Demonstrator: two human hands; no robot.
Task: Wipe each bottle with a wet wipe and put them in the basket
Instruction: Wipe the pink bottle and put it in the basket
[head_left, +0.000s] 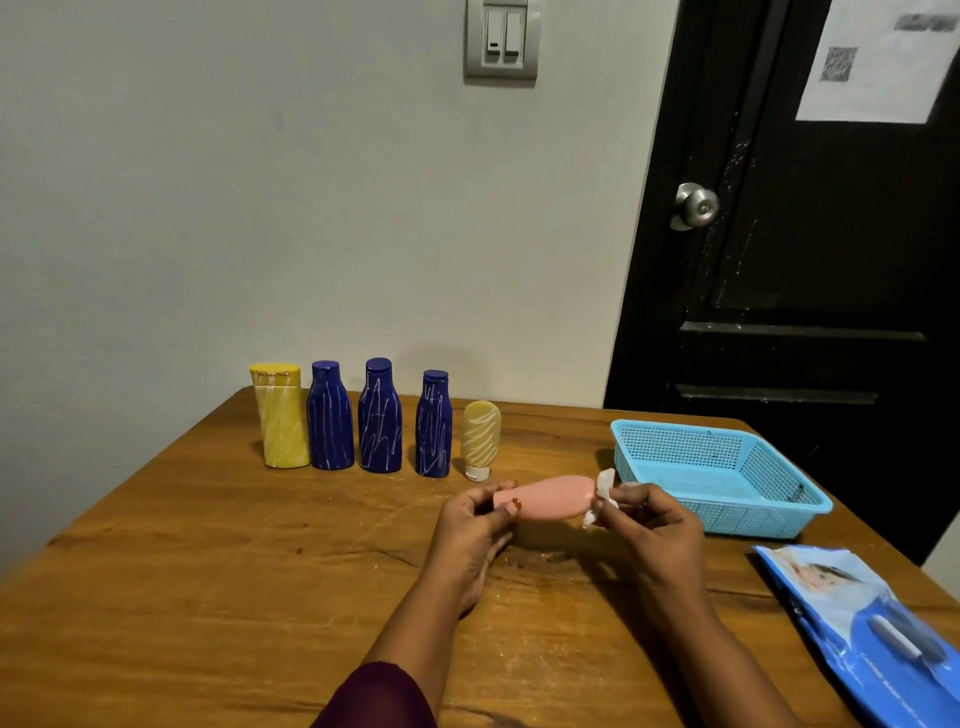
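Note:
My left hand (475, 525) grips the cap end of a pink bottle (553, 497), held sideways above the table. At the bottle's right end, my right hand (652, 525) pinches a small white wet wipe (602, 493) against it. A row of marked bottles stands at the back: a yellow bottle (280, 418), three dark blue bottles (330, 418) (380, 418) (433, 426) and a small yellow tube (480, 439) standing on its white cap. The blue basket (727, 501) sits to the right with nothing in it.
A blue wet-wipe pack (872, 623) lies at the right front of the wooden table (234, 571). A black door (805, 234) with a metal knob stands behind the basket. The wall rises just behind the bottle row.

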